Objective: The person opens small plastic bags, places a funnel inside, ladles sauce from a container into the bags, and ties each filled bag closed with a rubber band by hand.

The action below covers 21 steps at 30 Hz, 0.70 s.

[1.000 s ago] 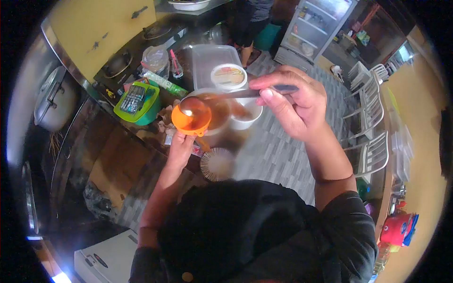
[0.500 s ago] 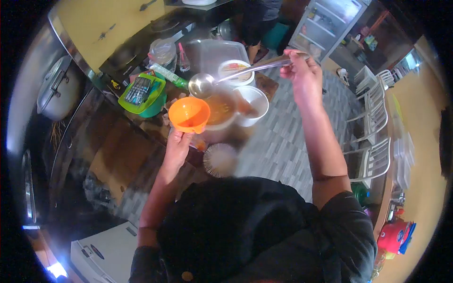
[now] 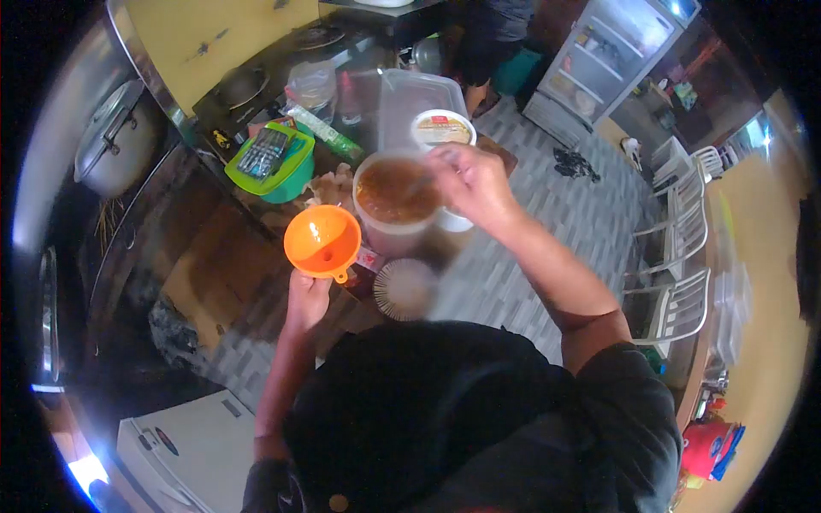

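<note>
left hand [image 3: 309, 297] had fingers closed beneath bowl of orange funnel [image 3: 299, 245], mouth up, left of plastic tub [image 3: 395, 232] of brown liquid [image 3: 385, 190]. right hand [image 3: 481, 186] above tub's far side, fingers curled nearly together; blur hid whether they gripped anything. funnel looked light, thin-walled, slightly flexible, likely slick if wet; best hold probably low, under bowl, clear of mouth. tub seemed heavy, apt to slosh; both sides best held.
</note>
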### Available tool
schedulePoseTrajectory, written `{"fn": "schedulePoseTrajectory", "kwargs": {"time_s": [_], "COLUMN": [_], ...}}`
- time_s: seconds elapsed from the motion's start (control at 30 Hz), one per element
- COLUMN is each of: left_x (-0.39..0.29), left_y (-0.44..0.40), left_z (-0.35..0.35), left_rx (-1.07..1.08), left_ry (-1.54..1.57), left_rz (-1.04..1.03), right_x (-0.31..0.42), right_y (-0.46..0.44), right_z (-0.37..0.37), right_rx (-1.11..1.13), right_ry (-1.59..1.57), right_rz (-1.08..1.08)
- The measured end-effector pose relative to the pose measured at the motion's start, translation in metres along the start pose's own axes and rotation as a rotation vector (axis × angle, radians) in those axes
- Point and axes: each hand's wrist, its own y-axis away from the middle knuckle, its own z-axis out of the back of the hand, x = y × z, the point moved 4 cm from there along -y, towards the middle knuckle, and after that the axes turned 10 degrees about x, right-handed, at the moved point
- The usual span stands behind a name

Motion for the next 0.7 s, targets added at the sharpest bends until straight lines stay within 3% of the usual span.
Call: {"fn": "schedulePoseTrajectory", "kwargs": {"time_s": [0.07, 0.17, 0.2, 0.37, 0.5, 0.57, 0.63, 0.7], "left_x": [0.006, 0.005, 0.003, 0.008, 0.005, 0.020, 0.016, 0.012], "left_y": [0.005, 0.016, 0.021, 0.036, 0.048, 0.052, 0.053, 0.054], "left_z": [0.008, 0.013, 0.015, 0.025, 0.028, 0.035, 0.033, 0.032], "left_rx": [0.087, 0.051, 0.044, -0.084, -0.098, -0.126, -0.109, -0.091], "left_ry": [-0.147, -0.177, -0.176, -0.342, -0.287, -0.028, -0.086, -0.143], "left_rz": [0.025, 0.003, 0.000, 0.059, 0.022, 0.067, 0.042, 0.019], "right_x": [0.001, -0.015, -0.019, -0.037, -0.063, -0.067, -0.070, -0.069], "right_y": [-0.006, -0.017, -0.018, -0.027, -0.038, -0.041, -0.042, -0.041], "right_z": [-0.017, -0.047, -0.054, -0.083, -0.103, -0.107, -0.108, -0.112], "right_rx": [0.028, 0.189, 0.178, 0.239, 0.346, 0.392, 0.434, 0.451], "right_ry": [0.133, 0.218, 0.286, 0.446, 0.466, 0.532, 0.600, 0.581], "right_rz": [0.167, 0.086, 0.168, 0.163, 0.053, 0.017, -0.023, 0.078]}}
